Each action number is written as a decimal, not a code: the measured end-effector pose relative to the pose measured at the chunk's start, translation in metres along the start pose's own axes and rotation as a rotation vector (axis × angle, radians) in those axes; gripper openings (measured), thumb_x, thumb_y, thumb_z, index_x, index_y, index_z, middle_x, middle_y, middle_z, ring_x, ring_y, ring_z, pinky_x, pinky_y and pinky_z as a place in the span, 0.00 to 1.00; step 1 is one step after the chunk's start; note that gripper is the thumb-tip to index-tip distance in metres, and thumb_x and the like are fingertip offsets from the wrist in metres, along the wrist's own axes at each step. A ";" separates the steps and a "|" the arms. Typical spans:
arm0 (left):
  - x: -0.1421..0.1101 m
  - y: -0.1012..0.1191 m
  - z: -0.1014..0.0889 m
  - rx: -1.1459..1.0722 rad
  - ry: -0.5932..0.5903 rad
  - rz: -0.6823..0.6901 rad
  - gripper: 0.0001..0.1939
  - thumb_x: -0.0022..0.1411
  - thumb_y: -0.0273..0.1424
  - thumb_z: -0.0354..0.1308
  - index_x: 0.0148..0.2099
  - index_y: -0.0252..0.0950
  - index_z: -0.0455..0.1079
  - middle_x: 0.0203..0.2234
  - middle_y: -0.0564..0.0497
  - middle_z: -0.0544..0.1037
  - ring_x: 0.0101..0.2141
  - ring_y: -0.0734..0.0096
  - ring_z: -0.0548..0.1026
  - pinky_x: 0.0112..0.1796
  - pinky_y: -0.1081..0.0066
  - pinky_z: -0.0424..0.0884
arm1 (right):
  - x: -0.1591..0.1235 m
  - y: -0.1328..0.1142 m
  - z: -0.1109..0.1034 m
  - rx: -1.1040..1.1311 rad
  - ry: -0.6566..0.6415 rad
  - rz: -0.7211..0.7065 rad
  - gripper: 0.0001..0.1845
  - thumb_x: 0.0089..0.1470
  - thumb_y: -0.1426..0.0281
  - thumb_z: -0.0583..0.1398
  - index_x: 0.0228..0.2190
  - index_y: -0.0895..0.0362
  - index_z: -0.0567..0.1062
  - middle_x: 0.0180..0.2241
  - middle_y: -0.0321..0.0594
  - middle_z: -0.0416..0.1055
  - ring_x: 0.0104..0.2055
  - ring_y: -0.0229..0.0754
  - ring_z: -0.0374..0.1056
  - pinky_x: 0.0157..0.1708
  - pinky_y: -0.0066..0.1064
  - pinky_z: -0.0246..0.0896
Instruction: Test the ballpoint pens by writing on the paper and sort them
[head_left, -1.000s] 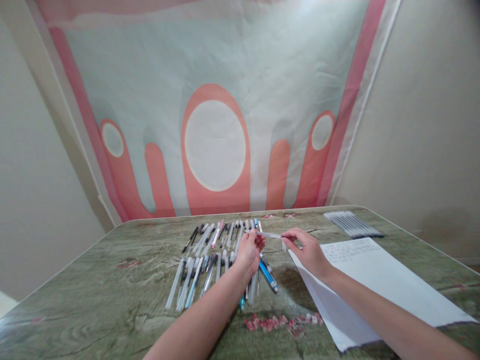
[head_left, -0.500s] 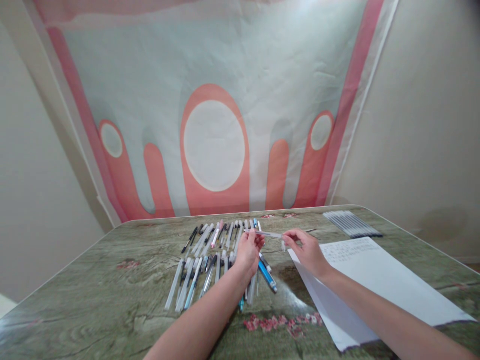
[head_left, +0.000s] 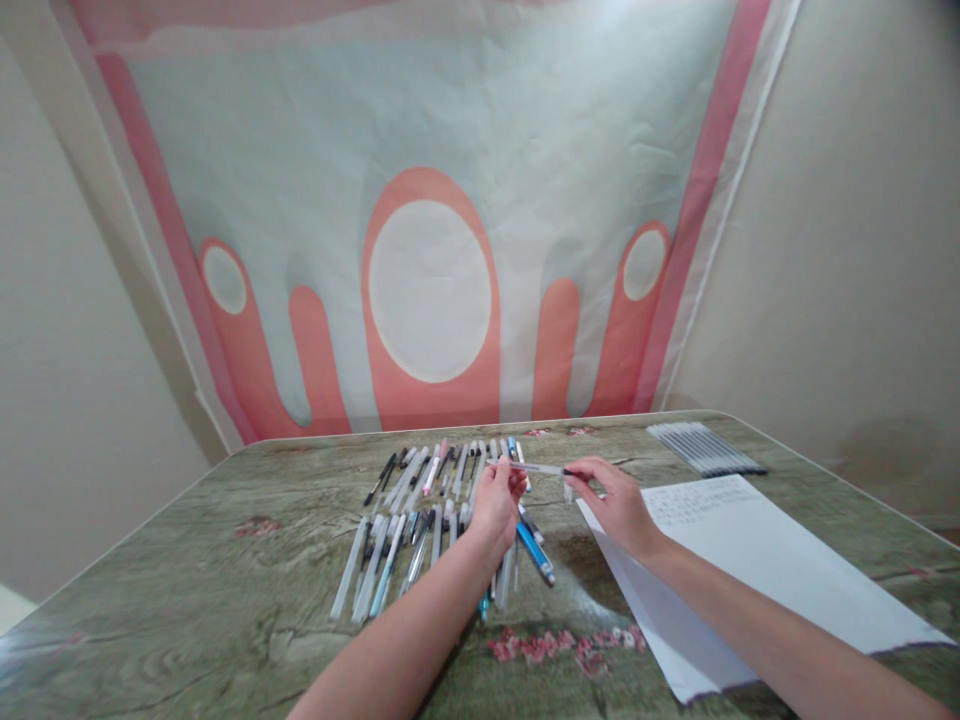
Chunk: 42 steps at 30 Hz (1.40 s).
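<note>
A slim clear pen [head_left: 536, 467] is stretched level between my two hands, above the table. My left hand [head_left: 498, 505] pinches its left end, fingers closed. My right hand [head_left: 609, 500] has thumb and fingertips closed at its right end, where a dark section shows. A small clear piece [head_left: 568, 490], perhaps a cap, hangs below my right fingertips; I cannot tell how it is held. Under and beside my left hand lie two rows of pens [head_left: 386, 565], partly hidden by the hand and forearm. A thick blue pen [head_left: 535, 552] lies just right of my left wrist.
White paper [head_left: 780, 570] with handwriting at its top lies under my right forearm. Beyond it is a neat row of clear, dark-ended pens [head_left: 705, 448]. The wood-patterned table [head_left: 225, 590] meets a pink and pale-green printed hanging [head_left: 615, 120] at the back.
A dark section now shows on the pen beside my right fingertips, where it looked clear before. Both hands have kept nearly the same place.
</note>
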<state>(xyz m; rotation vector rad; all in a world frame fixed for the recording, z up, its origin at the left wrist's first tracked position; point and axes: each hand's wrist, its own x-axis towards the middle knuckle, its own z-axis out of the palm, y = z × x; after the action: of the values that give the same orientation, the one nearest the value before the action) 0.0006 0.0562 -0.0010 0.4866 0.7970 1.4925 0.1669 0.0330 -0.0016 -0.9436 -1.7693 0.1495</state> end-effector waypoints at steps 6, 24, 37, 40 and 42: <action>-0.001 0.002 0.000 0.006 0.004 -0.002 0.11 0.54 0.34 0.58 0.28 0.33 0.61 0.18 0.55 0.69 0.19 0.82 0.68 0.24 0.81 0.65 | 0.001 0.001 -0.001 -0.009 -0.003 -0.039 0.07 0.53 0.70 0.56 0.34 0.55 0.72 0.33 0.41 0.70 0.37 0.41 0.67 0.39 0.34 0.63; 0.000 -0.001 -0.003 0.053 -0.042 0.055 0.15 0.47 0.37 0.63 0.28 0.32 0.62 0.19 0.55 0.69 0.21 0.82 0.68 0.27 0.80 0.64 | -0.001 -0.002 -0.002 -0.053 -0.127 0.084 0.13 0.56 0.63 0.51 0.26 0.56 0.70 0.26 0.39 0.67 0.29 0.39 0.64 0.32 0.31 0.59; 0.000 0.001 -0.002 0.102 -0.062 0.113 0.14 0.49 0.37 0.61 0.29 0.33 0.62 0.21 0.55 0.70 0.23 0.82 0.68 0.29 0.78 0.64 | -0.002 -0.002 0.003 0.194 -0.199 0.353 0.14 0.54 0.58 0.52 0.34 0.56 0.66 0.27 0.37 0.68 0.27 0.37 0.64 0.26 0.27 0.58; 0.000 0.000 -0.002 0.109 -0.057 0.100 0.14 0.48 0.37 0.62 0.29 0.33 0.62 0.21 0.55 0.70 0.23 0.81 0.68 0.28 0.78 0.64 | -0.001 -0.005 0.001 0.112 -0.190 0.292 0.12 0.55 0.60 0.51 0.32 0.56 0.66 0.27 0.36 0.67 0.28 0.37 0.63 0.27 0.27 0.57; 0.000 0.000 -0.001 0.123 -0.057 0.097 0.15 0.48 0.37 0.62 0.29 0.33 0.62 0.20 0.55 0.70 0.23 0.81 0.68 0.28 0.78 0.64 | 0.000 -0.005 0.000 0.068 -0.203 0.258 0.14 0.56 0.60 0.49 0.28 0.56 0.66 0.25 0.36 0.66 0.28 0.37 0.63 0.29 0.28 0.56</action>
<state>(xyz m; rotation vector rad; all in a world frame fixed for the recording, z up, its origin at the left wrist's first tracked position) -0.0001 0.0563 -0.0022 0.6654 0.8328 1.5179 0.1645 0.0292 0.0007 -1.1372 -1.8075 0.4826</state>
